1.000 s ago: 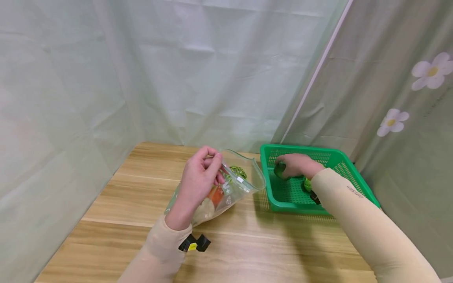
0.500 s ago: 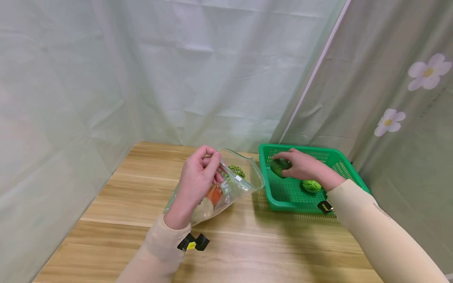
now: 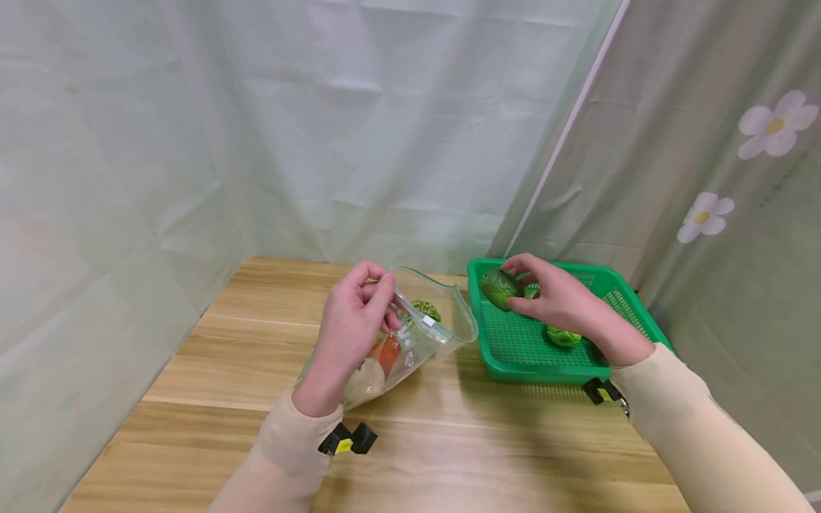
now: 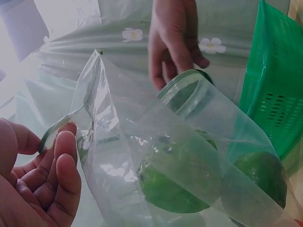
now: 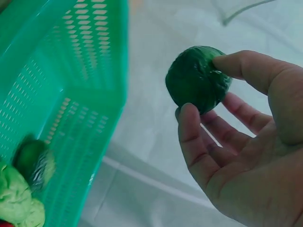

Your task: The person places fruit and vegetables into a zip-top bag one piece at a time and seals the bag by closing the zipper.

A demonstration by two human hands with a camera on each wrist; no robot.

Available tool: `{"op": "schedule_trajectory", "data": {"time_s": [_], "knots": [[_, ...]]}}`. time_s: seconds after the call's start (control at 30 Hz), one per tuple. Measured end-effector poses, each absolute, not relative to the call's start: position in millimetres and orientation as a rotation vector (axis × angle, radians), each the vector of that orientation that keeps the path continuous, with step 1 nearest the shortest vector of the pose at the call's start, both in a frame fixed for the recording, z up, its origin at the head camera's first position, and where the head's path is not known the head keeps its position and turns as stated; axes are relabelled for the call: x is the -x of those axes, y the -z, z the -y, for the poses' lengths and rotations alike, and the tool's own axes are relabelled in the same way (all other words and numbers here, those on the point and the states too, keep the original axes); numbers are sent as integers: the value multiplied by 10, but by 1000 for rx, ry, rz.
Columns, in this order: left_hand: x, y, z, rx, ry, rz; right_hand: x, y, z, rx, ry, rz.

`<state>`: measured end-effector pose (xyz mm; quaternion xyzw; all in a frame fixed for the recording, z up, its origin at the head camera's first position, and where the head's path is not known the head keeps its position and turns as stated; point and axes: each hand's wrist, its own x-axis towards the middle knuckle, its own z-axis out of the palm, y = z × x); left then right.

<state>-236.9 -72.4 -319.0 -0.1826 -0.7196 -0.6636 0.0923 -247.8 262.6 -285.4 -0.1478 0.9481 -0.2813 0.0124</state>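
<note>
Bagging looks partly done: our left hand [image 3: 349, 313] pinches the part-filled zip bag [image 3: 417, 365] by its rim, and our right hand [image 3: 567, 303] holds an avocado-like piece [image 3: 497, 288] near the left side of the green basket [image 3: 539, 374]. We have a lettuce-like head [image 3: 564, 337] and a dark green piece [image 5: 32, 161] left there; a red thing [image 5: 5, 224] is cut off, and plastic folds blur the bag's contents.

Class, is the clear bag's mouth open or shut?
Open: the bag gapes in a loop, one edge pinched by the left hand.
</note>
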Motion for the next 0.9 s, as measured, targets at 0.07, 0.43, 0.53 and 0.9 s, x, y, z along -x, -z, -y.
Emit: {"op": "schedule_trajectory", "data": {"time_s": [0.07,0.43,0.53,0.9], "knots": [[2372,3191,727,542,1977,2133,2435,2815,-2595,459,913,-2955],[2380,3203,731,539,1978,2130,2251,2677,-2372,495,1089,-2913],[2379,3204,729,541,1977,2132,2221,2677,-2293,538,1118,-2887],[2382,3208,707,535,1976,2123,2230,2742,-2027,703,1043,-2855]]}}
